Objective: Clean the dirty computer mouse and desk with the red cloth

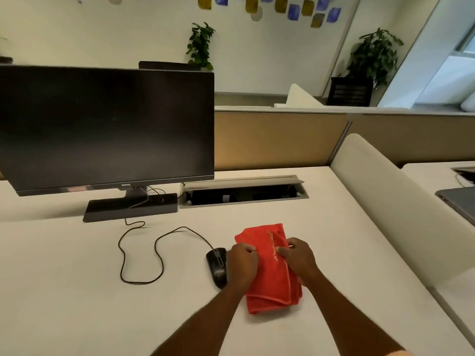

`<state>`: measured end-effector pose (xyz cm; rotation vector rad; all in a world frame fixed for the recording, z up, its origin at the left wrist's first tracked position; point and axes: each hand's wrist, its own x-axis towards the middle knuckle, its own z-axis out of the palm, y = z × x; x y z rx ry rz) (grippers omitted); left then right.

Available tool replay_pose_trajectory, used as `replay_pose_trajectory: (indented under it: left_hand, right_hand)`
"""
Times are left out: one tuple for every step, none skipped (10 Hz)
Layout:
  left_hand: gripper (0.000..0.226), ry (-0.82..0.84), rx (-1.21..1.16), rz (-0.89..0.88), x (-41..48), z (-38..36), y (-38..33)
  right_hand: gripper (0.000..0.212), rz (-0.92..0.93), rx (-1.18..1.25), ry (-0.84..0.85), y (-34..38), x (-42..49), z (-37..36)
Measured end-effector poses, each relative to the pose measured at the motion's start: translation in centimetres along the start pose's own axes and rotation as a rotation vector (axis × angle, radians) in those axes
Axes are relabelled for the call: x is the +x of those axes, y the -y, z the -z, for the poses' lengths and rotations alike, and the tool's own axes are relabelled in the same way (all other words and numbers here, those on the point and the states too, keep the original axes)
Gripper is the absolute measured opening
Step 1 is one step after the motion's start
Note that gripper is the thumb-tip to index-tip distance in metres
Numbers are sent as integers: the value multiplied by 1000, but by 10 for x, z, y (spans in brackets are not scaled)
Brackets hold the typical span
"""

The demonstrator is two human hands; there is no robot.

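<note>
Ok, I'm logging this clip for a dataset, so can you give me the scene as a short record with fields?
setting: white office desk
cloth: red, folded, lying on the desk
left hand: grip closed on the cloth's left edge
right hand: grip closed on the cloth's right side
mouse: black, wired, just left of the left hand, partly hidden by it
monitor: off, back left
cable box: lid open, behind the cloth
wiping: cloth not on the mouse
</note>
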<state>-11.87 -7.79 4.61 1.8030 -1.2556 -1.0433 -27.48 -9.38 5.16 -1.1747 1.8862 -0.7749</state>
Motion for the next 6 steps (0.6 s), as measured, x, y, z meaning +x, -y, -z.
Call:
replay_pose_trajectory:
  left_hand:
    - [23,-3,77,-4,10,-12,-6]
    - [27,30,150,-11,14,-20,-8]
    - [31,86,212,-34,15,-24,-4]
    - [40,130,277,-66,10,-22,0]
    - [47,89,284,-90,5,-12,0]
    - [48,16,288,-180,-3,6,3]
  right_hand:
    - [17,47,-133,-5,-2,25,-4]
    - [21,75,-247,13,-7,38,-6]
    - [27,97,-380,23,-11,42,-9]
    - [42,100,-522,20,-9,40,-12]
    - [51,125,-685,-71,-1,32,-19]
    - [52,240,-746,-204,10,15,-30]
